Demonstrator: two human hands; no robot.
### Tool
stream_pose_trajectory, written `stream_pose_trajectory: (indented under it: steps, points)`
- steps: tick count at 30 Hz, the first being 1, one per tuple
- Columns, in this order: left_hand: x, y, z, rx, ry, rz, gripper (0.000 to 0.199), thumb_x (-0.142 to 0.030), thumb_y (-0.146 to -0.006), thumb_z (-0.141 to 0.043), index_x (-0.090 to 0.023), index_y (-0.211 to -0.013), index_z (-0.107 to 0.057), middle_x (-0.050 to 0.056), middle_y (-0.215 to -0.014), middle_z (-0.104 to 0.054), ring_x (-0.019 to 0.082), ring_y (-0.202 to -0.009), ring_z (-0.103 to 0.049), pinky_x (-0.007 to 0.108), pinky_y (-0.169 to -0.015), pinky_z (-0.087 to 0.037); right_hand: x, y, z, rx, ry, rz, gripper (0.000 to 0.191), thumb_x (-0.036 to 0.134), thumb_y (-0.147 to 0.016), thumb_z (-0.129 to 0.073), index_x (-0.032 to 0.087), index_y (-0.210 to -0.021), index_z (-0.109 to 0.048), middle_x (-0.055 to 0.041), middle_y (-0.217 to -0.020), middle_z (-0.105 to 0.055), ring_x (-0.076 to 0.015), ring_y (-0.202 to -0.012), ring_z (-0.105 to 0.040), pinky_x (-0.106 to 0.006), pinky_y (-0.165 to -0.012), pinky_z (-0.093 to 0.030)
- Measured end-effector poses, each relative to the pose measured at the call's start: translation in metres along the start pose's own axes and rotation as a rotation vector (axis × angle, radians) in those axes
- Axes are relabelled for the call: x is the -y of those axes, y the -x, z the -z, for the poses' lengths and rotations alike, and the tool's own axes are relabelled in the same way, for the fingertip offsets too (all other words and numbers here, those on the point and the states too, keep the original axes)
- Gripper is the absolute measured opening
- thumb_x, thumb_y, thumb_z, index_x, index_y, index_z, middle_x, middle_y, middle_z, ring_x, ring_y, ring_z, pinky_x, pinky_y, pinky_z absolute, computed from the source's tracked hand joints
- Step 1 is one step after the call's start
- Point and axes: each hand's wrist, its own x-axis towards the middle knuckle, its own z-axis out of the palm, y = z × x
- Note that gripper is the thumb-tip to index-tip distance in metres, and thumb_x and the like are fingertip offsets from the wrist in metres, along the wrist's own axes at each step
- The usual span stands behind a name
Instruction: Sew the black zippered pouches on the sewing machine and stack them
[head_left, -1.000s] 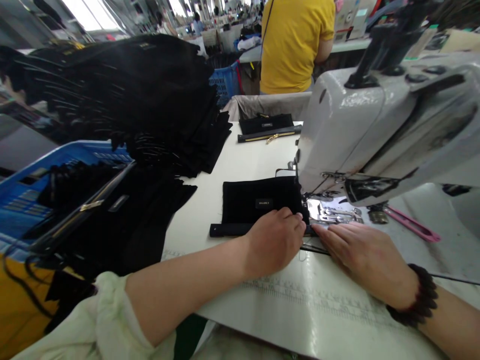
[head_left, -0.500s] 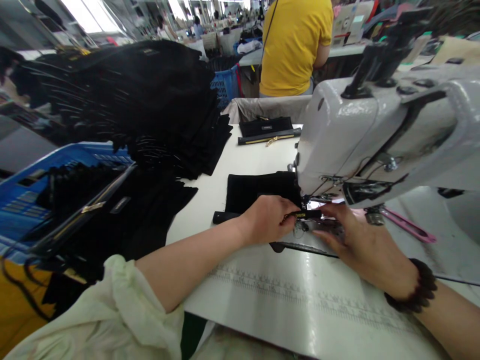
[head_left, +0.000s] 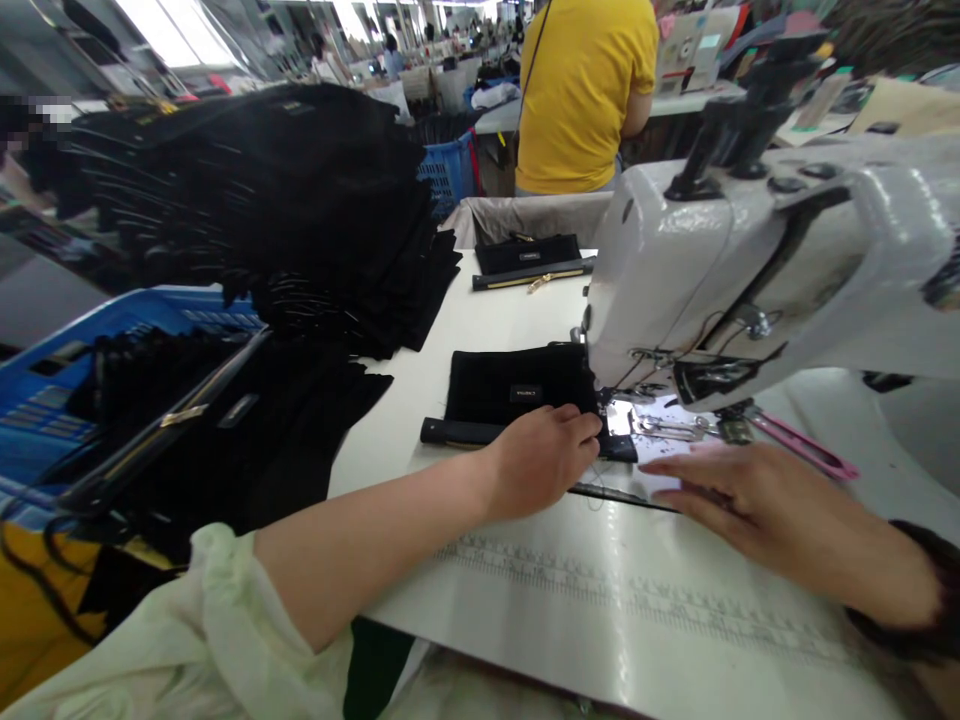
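A black fabric panel (head_left: pixel 480 378) with a small label lies by the needle area of a white sewing machine (head_left: pixel 667 270). Along its near edge runs a black zipper strip (head_left: pixel 457 432), its right end sticking out past my fingers under the machine head. My left hand (head_left: pixel 544 458) grips this edge, fingers curled down over it; the zipper teeth there are hidden. To the right of the strip's end, my right hand (head_left: pixel 742 500) is held low over the machine bed with thumb and fingers apart, nothing between them. A loose thread (head_left: pixel 598 490) dangles near my left fingertips.
Another zippered black panel (head_left: pixel 529 255) lies farther back on the table. A tall stack of black fabric (head_left: pixel 262 190) and a blue basket (head_left: pixel 187 300) stand at left. Pink thread snips (head_left: pixel 806 445) rest right of the needle. A person in yellow (head_left: pixel 585 100) is beyond.
My right hand has let go of the strip's end and drawn back to the right, its fingers opening. My left hand stays on the panel; the label has come into view above it.
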Motion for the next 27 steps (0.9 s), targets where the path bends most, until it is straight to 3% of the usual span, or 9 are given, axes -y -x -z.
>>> stream_pose_trajectory:
  steps: [2,7,19,27]
  points:
    - [-0.002,0.001,-0.001,-0.012,0.001,0.023,0.019,-0.014,-0.081,-0.044,-0.010,-0.093,-0.058,0.007,-0.093,-0.056,0.018,-0.080,-0.050,0.028,-0.069,-0.041,0.006,-0.002,-0.011,-0.086,0.096,0.027,0.027,0.030,-0.087,-0.039,0.018,-0.099,-0.060,-0.0040,-0.073,-0.060,-0.0156,-0.063,-0.055,-0.027,-0.055,-0.040]
    - [-0.002,0.003,-0.007,-0.071,0.042,0.089,0.020,-0.014,-0.081,-0.044,-0.012,-0.096,-0.056,0.006,-0.093,-0.053,0.018,-0.080,-0.047,0.028,-0.073,-0.039,0.016,-0.008,-0.029,-0.106,0.183,0.031,0.028,0.022,-0.087,-0.036,0.012,-0.101,-0.058,-0.0037,-0.068,-0.055,-0.0165,-0.061,-0.051,-0.031,-0.057,-0.035]
    - [0.009,-0.004,-0.005,-0.019,0.089,0.078,0.020,-0.013,-0.078,-0.047,-0.011,-0.095,-0.057,0.007,-0.092,-0.053,0.019,-0.082,-0.048,0.029,-0.073,-0.040,0.012,-0.010,-0.034,-0.062,0.144,-0.079,0.030,0.024,-0.086,-0.037,0.013,-0.105,-0.057,-0.0047,-0.076,-0.059,-0.0171,-0.068,-0.052,-0.033,-0.066,-0.035]
    - [0.017,-0.009,-0.011,-0.068,0.100,0.106,0.018,-0.013,-0.080,-0.045,-0.011,-0.093,-0.058,0.007,-0.093,-0.053,0.019,-0.086,-0.049,0.028,-0.072,-0.041,0.009,-0.012,-0.038,-0.036,0.148,-0.141,0.035,0.027,-0.085,-0.039,0.013,-0.114,-0.052,-0.0063,-0.084,-0.060,-0.0193,-0.074,-0.053,-0.035,-0.069,-0.039]
